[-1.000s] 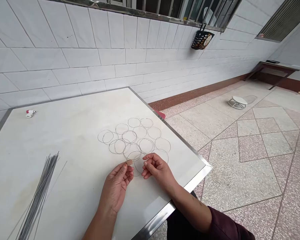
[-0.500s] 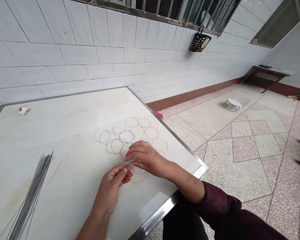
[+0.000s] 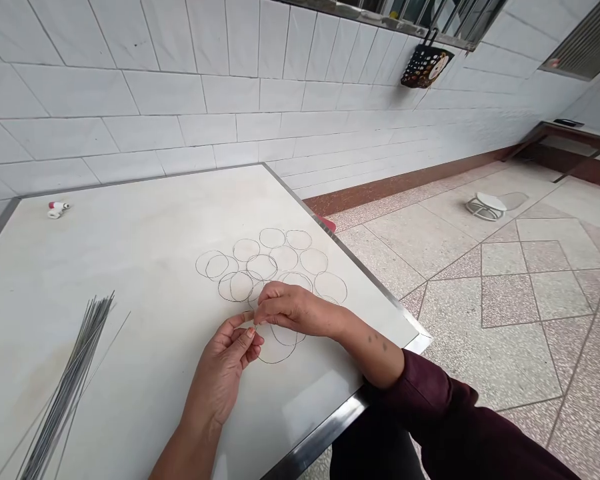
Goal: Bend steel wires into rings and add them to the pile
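Note:
My left hand [image 3: 229, 357] is closed in a pinch above the white table [image 3: 165, 233], near its front right part. The fingers of my right hand [image 3: 293, 308] are pressed together right beside my left fingertips. A thin wire ring [image 3: 276, 363] curves down from between the two hands, and its upper part is hidden by them. Beyond my hands lie several thin wire rings [image 3: 273, 238], some overlapping. To the left rests a bundle of straight grey wires [image 3: 75, 380], with one wire lying apart from it.
Small white and red items [image 3: 57, 210] lie at the table's far left corner. A tiled wall [image 3: 155, 93] rises behind the table. A patterned bag [image 3: 427, 65] hangs below the barred window. A white stool [image 3: 487, 206] stands on the floor.
My right hand's fingers have closed in to meet my left fingertips. The small brownish piece seen at my left fingertips earlier no longer shows clearly. The view has shifted slightly.

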{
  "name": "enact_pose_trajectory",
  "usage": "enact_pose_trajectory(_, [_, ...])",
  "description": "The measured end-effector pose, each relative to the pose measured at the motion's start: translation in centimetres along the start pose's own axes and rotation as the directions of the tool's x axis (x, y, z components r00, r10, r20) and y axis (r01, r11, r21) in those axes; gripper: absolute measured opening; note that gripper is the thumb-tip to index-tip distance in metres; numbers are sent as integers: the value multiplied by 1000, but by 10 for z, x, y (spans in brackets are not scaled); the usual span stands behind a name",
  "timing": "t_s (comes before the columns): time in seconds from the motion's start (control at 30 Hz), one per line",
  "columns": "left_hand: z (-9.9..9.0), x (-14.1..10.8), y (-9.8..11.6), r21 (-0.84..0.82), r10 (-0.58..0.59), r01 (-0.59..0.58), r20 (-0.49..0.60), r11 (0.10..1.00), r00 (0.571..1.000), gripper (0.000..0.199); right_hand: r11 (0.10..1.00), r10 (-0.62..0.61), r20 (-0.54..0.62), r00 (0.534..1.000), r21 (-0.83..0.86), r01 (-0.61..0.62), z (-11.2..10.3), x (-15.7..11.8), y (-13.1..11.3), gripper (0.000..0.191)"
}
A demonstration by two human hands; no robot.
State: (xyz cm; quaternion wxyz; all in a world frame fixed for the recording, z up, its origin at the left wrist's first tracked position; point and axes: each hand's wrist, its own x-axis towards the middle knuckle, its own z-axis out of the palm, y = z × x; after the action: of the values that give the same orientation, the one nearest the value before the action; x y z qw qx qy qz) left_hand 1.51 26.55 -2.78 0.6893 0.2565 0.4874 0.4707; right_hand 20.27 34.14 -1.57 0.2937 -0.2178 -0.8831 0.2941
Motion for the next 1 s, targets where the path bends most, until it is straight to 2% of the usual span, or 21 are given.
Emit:
enact_pose_trajectory(0.23, [-1,1,-2,22,9,-9,6,1000,1000,36,998,-22,34,999,51,21,1,-1,3,16])
enact_pose_trajectory(0.5, [0,3,-5,29,35,-36,41,999,999,37,999,-28,61,998,19,26,4,-3,4,9])
enact_pose_trajectory(0.77, [1,0,-2,33,30,-31,30,999,999,38,998,-64,108,992,-10,65,7,-5,5,11])
enact_pose_trajectory(1.0, [-3,-1,-4,56,20,-27,117,998,993,37,996,-85,79,993,2,85,7,-7,7,12])
